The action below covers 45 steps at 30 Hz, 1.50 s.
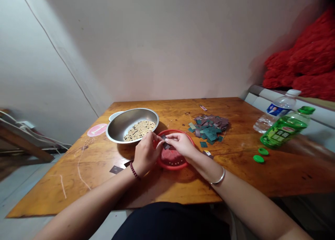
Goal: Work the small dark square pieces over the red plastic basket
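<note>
My left hand and my right hand meet above a red plastic basket, their fingertips pinching small dark square pieces. The pieces are partly hidden by my fingers, so I cannot tell which hand holds which. To the left of my hands, a steel bowl holds pale and dark beans. A pile of green and brownish square pieces lies to the right of the basket. Loose dark squares lie near my left wrist.
The wooden table holds a clear water bottle, a green bottle and green caps. Thin string lies at the left. A pink round sticker is near the bowl. Red fabric sits beyond the table's right edge.
</note>
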Each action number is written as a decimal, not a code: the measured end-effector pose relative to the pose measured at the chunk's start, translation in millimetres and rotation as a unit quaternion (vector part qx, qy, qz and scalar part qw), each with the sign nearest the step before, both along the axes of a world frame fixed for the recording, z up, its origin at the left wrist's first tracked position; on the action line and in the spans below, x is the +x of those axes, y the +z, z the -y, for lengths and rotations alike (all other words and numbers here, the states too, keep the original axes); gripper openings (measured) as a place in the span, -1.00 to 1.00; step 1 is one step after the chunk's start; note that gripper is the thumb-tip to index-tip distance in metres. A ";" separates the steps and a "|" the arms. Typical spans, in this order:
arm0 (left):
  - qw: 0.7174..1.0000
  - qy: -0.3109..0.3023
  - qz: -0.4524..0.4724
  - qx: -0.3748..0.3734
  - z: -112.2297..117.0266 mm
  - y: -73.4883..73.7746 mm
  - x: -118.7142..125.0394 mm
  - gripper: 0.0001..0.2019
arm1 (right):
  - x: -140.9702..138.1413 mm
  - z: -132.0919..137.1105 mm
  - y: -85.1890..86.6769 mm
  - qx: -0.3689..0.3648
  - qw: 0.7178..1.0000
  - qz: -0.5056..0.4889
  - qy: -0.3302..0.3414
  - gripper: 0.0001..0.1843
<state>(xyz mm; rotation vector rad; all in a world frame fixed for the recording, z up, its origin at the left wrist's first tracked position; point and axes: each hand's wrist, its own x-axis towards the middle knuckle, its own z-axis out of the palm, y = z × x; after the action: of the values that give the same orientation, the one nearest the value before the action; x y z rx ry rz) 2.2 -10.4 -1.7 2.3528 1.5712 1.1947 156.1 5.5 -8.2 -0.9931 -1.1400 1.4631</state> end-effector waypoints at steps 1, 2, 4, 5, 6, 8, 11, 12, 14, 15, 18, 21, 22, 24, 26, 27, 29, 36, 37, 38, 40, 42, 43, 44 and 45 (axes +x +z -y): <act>1.000 -0.003 -0.002 -0.004 -0.1 0.0 -0.2 -0.82 | -0.2 -0.1 -0.3 0.000 1.000 -0.001 0.000 -0.77; 1.000 -0.002 -0.003 -0.007 -0.2 0.0 -0.4 -0.82 | -0.3 -0.2 -0.6 -0.001 1.000 -0.002 0.000 -0.77; 1.000 0.007 -0.003 -0.008 -0.6 0.3 -0.8 -0.81 | -0.6 -0.4 -1.3 -0.005 1.000 -0.003 -0.001 -0.75; 1.000 0.012 -0.002 -0.008 -0.7 0.5 -0.9 -0.81 | -0.6 -0.5 -1.6 -0.005 1.000 -0.003 -0.001 -0.74; 1.000 0.015 0.000 -0.007 -0.7 0.7 -1.0 -0.81 | -0.7 -0.6 -1.8 -0.005 1.000 -0.003 -0.001 -0.74; 1.000 0.010 -0.001 -0.009 -0.4 0.9 -0.9 -0.82 | -0.7 -0.8 -2.3 -0.003 1.000 -0.001 -0.004 -0.72; 1.000 -0.001 -0.003 -0.012 0.2 1.1 -0.7 -0.82 | -0.8 -1.1 -2.6 -0.001 1.000 -0.002 -0.003 -0.71; 1.000 0.000 -0.001 -0.012 0.2 1.2 -0.8 -0.82 | -0.7 -1.2 -2.4 -0.001 1.000 -0.002 -0.003 -0.71; 1.000 0.009 0.004 -0.011 0.2 1.2 -1.0 -0.82 | -0.6 -1.1 -1.9 -0.003 1.000 0.001 -0.003 -0.72; 1.000 0.010 0.006 -0.010 0.2 1.2 -1.0 -0.82 | -0.5 -1.0 -1.6 -0.003 1.000 0.002 -0.005 -0.72; 1.000 -0.004 0.002 -0.006 0.7 1.0 -0.8 -0.83 | -0.1 -0.5 -0.5 0.004 1.000 0.006 -0.006 -0.70; 1.000 -0.004 -0.003 -0.006 0.7 1.3 -0.7 -0.82 | 0.4 -0.1 -0.2 0.006 1.000 0.008 -0.001 -0.69; 1.000 0.001 -0.002 -0.006 0.5 1.6 -0.7 -0.82 | 0.6 0.0 -0.3 0.003 1.000 0.009 -0.001 -0.69; 1.000 0.008 0.003 -0.004 0.1 2.1 -0.7 -0.81 | 0.9 -0.1 -0.6 0.001 1.000 0.011 -0.004 -0.69; 1.000 0.006 0.004 -0.003 -0.3 2.0 -0.6 -0.81 | 1.0 -0.4 -0.8 0.002 1.000 0.010 -0.007 -0.70; 1.000 0.006 0.003 -0.003 -0.4 1.7 -0.5 -0.81 | 0.9 -0.5 -0.8 0.003 1.000 0.008 -0.007 -0.71; 1.000 0.004 0.002 -0.004 -0.7 1.1 -0.4 -0.81 | 0.9 -0.4 -0.2 0.003 1.000 0.003 -0.003 -0.71; 1.000 -0.002 -0.008 0.013 -2.3 0.2 -1.8 -0.80 | 1.0 1.3 2.4 -0.004 1.000 0.004 -0.006 -0.73; 1.000 -0.005 -0.009 0.016 -2.3 0.3 -2.0 -0.80 | 0.9 1.2 2.1 -0.004 1.000 0.000 -0.009 -0.74; 1.000 -0.008 -0.009 0.016 -2.0 0.4 -2.0 -0.80 | 0.8 1.0 1.8 -0.005 1.000 -0.003 -0.012 -0.74; 1.000 -0.012 -0.005 0.015 -1.4 0.9 -2.1 -0.80 | 0.4 0.6 1.2 -0.005 1.000 -0.005 -0.017 -0.74; 1.000 -0.016 -0.005 0.017 -0.8 1.3 -2.1 -0.80 | 0.2 0.4 1.1 -0.003 1.000 0.000 -0.018 -0.74; 1.000 -0.018 -0.007 0.020 -0.6 1.4 -2.1 -0.81 | 0.1 0.3 1.2 -0.002 1.000 0.002 -0.018 -0.74; 0.999 -0.019 -0.009 0.024 -0.5 1.3 -2.2 -0.82 | 0.1 0.3 1.2 -0.002 1.000 0.004 -0.018 -0.74; 0.999 -0.020 -0.011 0.026 -0.6 1.1 -2.2 -0.82 | 0.2 0.3 1.2 -0.001 1.000 0.006 -0.017 -0.75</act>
<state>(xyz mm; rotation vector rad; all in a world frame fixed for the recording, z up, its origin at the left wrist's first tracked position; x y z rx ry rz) 0.0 -9.8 -0.6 2.4256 1.5110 1.2201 156.3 5.2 -6.9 -1.0191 -1.1244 1.4331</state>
